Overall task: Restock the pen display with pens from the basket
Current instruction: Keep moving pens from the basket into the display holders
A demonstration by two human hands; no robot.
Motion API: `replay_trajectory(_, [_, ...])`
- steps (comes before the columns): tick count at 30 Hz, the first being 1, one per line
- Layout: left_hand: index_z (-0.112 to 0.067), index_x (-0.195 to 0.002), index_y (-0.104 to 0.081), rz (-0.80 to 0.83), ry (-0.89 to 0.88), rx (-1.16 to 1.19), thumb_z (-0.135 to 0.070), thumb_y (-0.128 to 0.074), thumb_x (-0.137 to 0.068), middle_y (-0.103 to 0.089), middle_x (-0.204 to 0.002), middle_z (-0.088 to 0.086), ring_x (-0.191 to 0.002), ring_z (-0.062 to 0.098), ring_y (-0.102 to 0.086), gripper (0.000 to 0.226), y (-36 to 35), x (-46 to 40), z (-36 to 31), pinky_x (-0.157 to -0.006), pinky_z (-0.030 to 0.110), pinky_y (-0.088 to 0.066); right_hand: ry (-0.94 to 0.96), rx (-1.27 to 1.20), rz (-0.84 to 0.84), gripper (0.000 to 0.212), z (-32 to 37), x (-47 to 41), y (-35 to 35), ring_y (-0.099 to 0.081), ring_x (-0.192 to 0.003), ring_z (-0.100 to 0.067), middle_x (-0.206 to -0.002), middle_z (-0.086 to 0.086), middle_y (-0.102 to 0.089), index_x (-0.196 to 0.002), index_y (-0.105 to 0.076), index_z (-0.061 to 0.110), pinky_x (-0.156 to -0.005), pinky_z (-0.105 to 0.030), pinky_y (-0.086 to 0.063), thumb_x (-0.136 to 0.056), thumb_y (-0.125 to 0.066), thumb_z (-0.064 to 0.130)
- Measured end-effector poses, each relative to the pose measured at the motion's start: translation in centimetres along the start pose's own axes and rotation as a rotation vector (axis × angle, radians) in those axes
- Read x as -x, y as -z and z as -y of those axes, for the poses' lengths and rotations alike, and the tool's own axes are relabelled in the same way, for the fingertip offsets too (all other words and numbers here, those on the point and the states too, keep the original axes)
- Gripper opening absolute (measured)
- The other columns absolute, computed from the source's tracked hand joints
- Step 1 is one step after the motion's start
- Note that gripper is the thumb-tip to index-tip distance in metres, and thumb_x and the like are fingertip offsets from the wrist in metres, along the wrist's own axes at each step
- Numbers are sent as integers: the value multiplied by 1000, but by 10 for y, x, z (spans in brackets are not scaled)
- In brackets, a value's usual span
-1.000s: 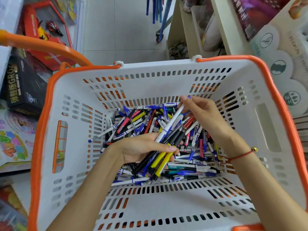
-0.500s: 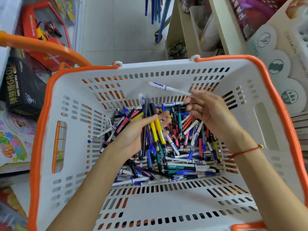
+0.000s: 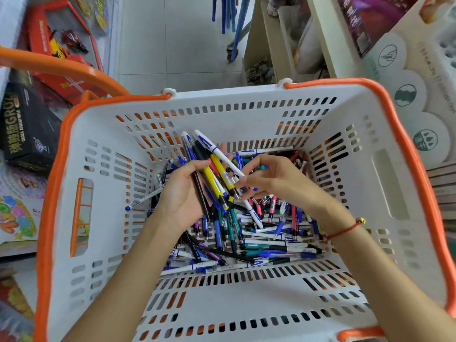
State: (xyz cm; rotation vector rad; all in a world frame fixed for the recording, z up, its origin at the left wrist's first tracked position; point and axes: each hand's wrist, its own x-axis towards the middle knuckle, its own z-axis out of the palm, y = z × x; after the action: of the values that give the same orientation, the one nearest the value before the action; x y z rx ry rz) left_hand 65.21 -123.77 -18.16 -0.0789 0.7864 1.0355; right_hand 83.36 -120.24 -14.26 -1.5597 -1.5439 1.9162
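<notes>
Since a moment ago the white pen (image 3: 223, 157) that the right hand (image 3: 278, 180) was holding up by the far wall has come down onto the bundle (image 3: 212, 178) in the left hand (image 3: 183, 193), and the bundle now leans up and away instead of standing straight.

Left hand's fingers are curled round that fistful, gripping it about mid-length, tips poking out above and below. Right hand sits just beside it, thumb and fingertips touching the white pen's lower half. Looks like it's nudging it into line, though whether it's actually pinching it I can't tell.

Everything else is a loose heap of pens (image 3: 266, 233) on the floor of the basket (image 3: 222, 107), which sits between shelves. No pen display in sight from where I'm looking.

Handling-wise, I'd guess these are light, stiff, smooth plastic, so a fat handful will want to fan out and slip. Squeezing round the middle like that seems the way, with the other hand squaring the ends. Mixed lengths and clips probably snag a bit.
</notes>
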Motion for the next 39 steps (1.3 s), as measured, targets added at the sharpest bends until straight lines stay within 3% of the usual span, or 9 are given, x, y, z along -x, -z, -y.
replay_trajectory(2, [-13,-106,-76,25,-34,-9,-7,-45,-85,-71,-116,5,-106,19,-69,38,-3,2,1,-87,42,-55,55,124,-71,13,-3,0,-7,-74,-73,-22,-85,-4,-76,-95,-60,8,-74,-39,-60,-89,-69,16])
replay_trajectory(7, [-19,-135,-51,38,-134,-137,2,-44,-91,-63,-132,-4,-122,13,-59,49,-3,0,4,-100,42,-45,109,121,-174,17,-4,1,-18,-72,-63,-19,-78,-4,-76,-87,-63,9,-64,-24,-56,-87,-72,23])
replay_trajectory(12, [-13,-133,-53,-22,-195,-206,-4,-58,-85,-65,-129,-2,-117,11,-62,50,-7,0,5,-89,36,-55,148,345,-151,18,-9,2,-20,-70,-58,-9,-68,-5,-73,-84,-61,17,-76,-33,-55,-92,-65,33])
replay_trajectory(23, [-17,-112,-65,-146,-215,-554,-22,-62,-89,-75,-103,-2,-102,12,-69,24,-6,3,8,-77,28,-58,401,619,-141,39,-22,-5,-16,-56,-49,-10,-53,5,-60,-65,-61,20,-58,-30,-49,-93,-60,47])
replay_trajectory(27, [-25,-105,-71,-122,-140,-688,-31,-69,-78,-74,-109,-3,-114,16,-64,28,-1,4,10,-105,43,-44,392,409,-223,44,-21,-3,-4,-42,-42,-16,-47,0,-53,-61,-61,16,-50,-27,-37,-98,-55,38])
replay_trajectory(31, [-22,-117,-64,-32,-25,-810,-25,-64,-89,-75,-105,-4,-95,6,-71,28,-11,12,15,-86,23,-55,275,270,-318,37,-17,-1,9,-38,-43,-7,-56,-11,-54,-81,-67,10,-52,-24,-34,-101,-48,36])
replay_trajectory(34, [-24,-119,-60,31,31,-833,-24,-65,-87,-75,-104,-2,-94,9,-71,32,-31,21,15,-78,19,-57,161,233,-232,38,-10,10,17,-36,-44,-4,-59,-1,-48,-90,-67,17,-50,-21,-31,-103,-40,41])
replay_trajectory(37, [-24,-113,-65,37,82,-883,-37,-77,-73,-74,-106,1,-103,14,-69,44,-60,27,17,-100,35,-49,82,63,-195,50,5,32,24,-28,-44,-8,-64,-11,-38,-71,-50,10,-47,-18,-26,-102,-35,46])
replay_trajectory(39, [-22,-121,-64,31,99,-957,-54,-88,-58,-70,-119,3,-117,20,-62,75,-83,30,22,-109,46,-39,65,-23,-243,49,14,50,33,-27,-44,-10,-62,-13,-34,-69,-45,9,-44,-16,-26,-100,-39,48])
